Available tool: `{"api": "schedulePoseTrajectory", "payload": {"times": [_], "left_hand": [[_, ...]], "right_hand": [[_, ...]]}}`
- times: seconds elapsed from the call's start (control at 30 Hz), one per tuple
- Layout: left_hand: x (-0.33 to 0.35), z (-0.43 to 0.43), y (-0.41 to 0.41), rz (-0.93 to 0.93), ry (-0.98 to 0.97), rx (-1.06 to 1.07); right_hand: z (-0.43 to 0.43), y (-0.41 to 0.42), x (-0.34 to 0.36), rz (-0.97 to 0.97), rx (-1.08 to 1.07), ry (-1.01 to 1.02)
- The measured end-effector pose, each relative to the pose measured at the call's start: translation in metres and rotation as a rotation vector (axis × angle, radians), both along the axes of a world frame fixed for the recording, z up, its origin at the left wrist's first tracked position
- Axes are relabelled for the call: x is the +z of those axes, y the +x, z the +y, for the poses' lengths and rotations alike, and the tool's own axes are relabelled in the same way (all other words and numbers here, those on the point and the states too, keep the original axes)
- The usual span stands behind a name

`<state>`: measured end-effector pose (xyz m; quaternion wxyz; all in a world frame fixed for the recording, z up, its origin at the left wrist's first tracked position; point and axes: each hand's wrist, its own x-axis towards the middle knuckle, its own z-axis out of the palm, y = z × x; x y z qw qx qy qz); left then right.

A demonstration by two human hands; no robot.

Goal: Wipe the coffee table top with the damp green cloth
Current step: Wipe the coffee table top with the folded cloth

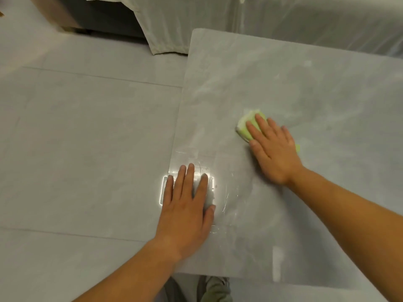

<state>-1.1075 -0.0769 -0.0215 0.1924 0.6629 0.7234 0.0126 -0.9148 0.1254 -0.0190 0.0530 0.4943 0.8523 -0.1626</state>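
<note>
The grey marble-look coffee table top (305, 83) fills the right half of the head view, with pale smears across it. A folded green cloth (247, 125) lies near the table's middle. My right hand (272, 149) presses flat on the cloth, fingers spread over it; only the cloth's far end and a small corner at the right show. My left hand (187, 205) rests flat, fingers apart, on the table's left edge near the front corner, holding nothing. A bright light reflection glares around its fingers.
Grey tiled floor (76, 149) lies left of the table. A sofa under a pale translucent cover (261, 18) stands behind the table's far edge. A dark cabinet base (98, 16) is at the top left. My legs (213, 288) show below the front edge.
</note>
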Motion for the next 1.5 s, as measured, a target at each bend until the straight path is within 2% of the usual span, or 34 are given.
{"api": "schedulePoseTrajectory", "payload": {"times": [0.03, 0.1, 0.23, 0.3, 0.37, 0.47, 0.5, 0.67, 0.77, 0.87, 0.93, 1.0, 1.1, 1.17, 1.2, 1.3, 1.37, 1.5], "left_hand": [[-0.001, -0.002, 0.002, 0.003, 0.004, -0.006], [-0.001, -0.007, 0.005, -0.012, 0.017, -0.022], [-0.001, -0.017, 0.005, 0.004, 0.009, -0.051], [-0.002, -0.019, 0.005, 0.002, 0.007, -0.056], [-0.003, -0.019, 0.003, -0.008, 0.013, -0.062], [-0.003, -0.020, 0.001, -0.013, 0.013, -0.064], [-0.002, -0.022, 0.001, -0.009, 0.011, -0.059], [0.001, -0.040, 0.002, -0.006, 0.034, -0.040], [-0.003, -0.051, 0.006, 0.002, 0.034, -0.060], [-0.008, -0.054, 0.010, 0.008, 0.047, -0.049], [-0.011, -0.054, 0.011, 0.005, 0.060, -0.040], [-0.013, -0.054, 0.010, -0.005, 0.064, -0.040], [-0.010, -0.055, 0.007, -0.013, 0.065, -0.045], [-0.008, -0.056, 0.006, -0.040, 0.069, -0.038], [-0.008, -0.057, 0.006, -0.053, 0.084, -0.032], [-0.008, -0.062, 0.008, -0.085, 0.134, 0.006], [-0.010, -0.067, 0.008, -0.043, 0.129, 0.058], [-0.011, -0.081, 0.013, 0.043, 0.054, 0.094]], "right_hand": [[0.003, 0.005, 0.001, -0.006, -0.122, -0.004], [-0.015, 0.010, 0.003, -0.005, -0.166, 0.010], [-0.106, 0.032, 0.007, 0.023, 0.177, -0.024], [-0.111, 0.043, 0.009, 0.009, 0.285, -0.038], [-0.095, 0.036, 0.008, -0.006, 0.211, -0.008], [-0.087, 0.008, 0.005, 0.022, -0.099, -0.007], [-0.097, 0.002, 0.004, 0.028, -0.120, 0.000], [-0.190, 0.024, 0.004, 0.077, 0.202, -0.014], [-0.166, 0.027, 0.005, 0.073, 0.211, -0.022], [-0.089, -0.025, 0.002, 0.093, -0.070, 0.020], [-0.051, -0.066, -0.003, 0.101, -0.133, 0.026], [-0.050, -0.088, -0.007, 0.109, -0.029, 0.044], [-0.090, -0.071, -0.006, 0.116, 0.358, 0.058], [-0.093, -0.053, -0.004, 0.097, 0.529, 0.028], [-0.081, -0.053, -0.003, 0.094, 0.526, 0.020], [-0.046, -0.082, -0.001, 0.111, 0.264, 0.000], [-0.051, -0.096, 0.000, 0.100, 0.201, 0.015], [-0.106, -0.046, -0.001, 0.093, 0.535, 0.012]]}}
